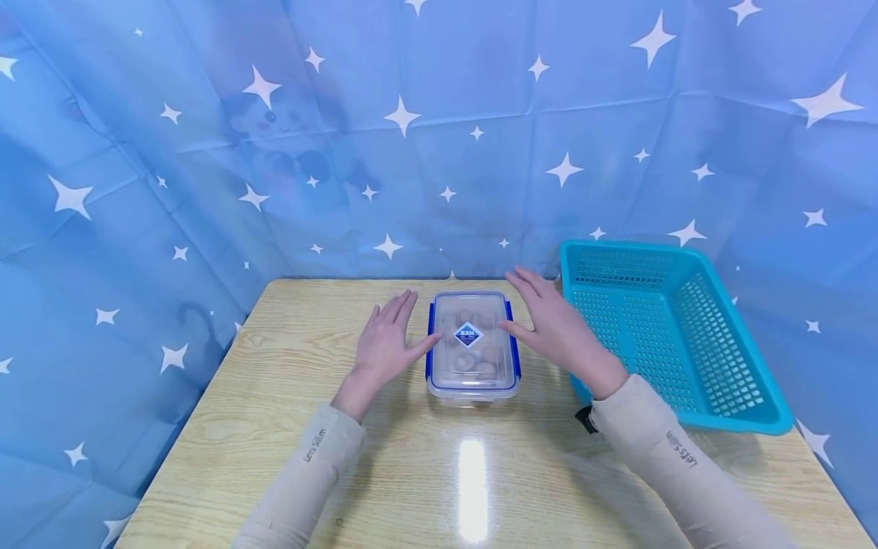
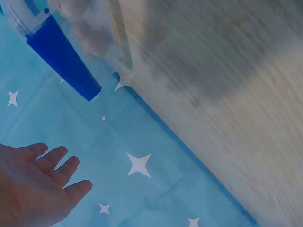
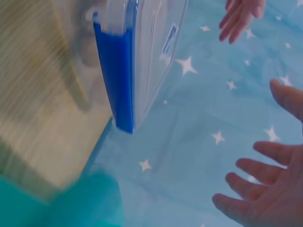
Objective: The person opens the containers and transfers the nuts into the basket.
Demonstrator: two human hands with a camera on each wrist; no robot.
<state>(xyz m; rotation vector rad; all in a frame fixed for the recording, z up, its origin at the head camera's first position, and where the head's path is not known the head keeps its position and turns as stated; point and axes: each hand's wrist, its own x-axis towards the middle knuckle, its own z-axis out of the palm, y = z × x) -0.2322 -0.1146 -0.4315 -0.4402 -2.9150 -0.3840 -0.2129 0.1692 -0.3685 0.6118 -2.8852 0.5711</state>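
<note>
A clear plastic food container [image 1: 473, 383] with a blue-edged lid stands on the table, several pale round things showing inside. Blue side latches [image 2: 66, 56] lie flat against its walls. To its left is my left hand [image 1: 384, 343], fingers straight and thumb spread so that its tip overlaps the lid's left edge in the head view. My right hand [image 1: 559, 328] hovers on the other side, fingers extended, thumb tip at the lid's right edge. Both palms face the container in the wrist views, and neither hand holds anything. A diamond-shaped label [image 1: 469, 334] marks the lid.
A turquoise perforated basket [image 1: 744, 339] stands at the table's right side, beyond my right forearm. Something small and black [image 1: 586, 419] shows beside my right sleeve. Behind the wooden table [image 1: 295, 351] hangs a blue star-patterned cloth [image 1: 466, 191].
</note>
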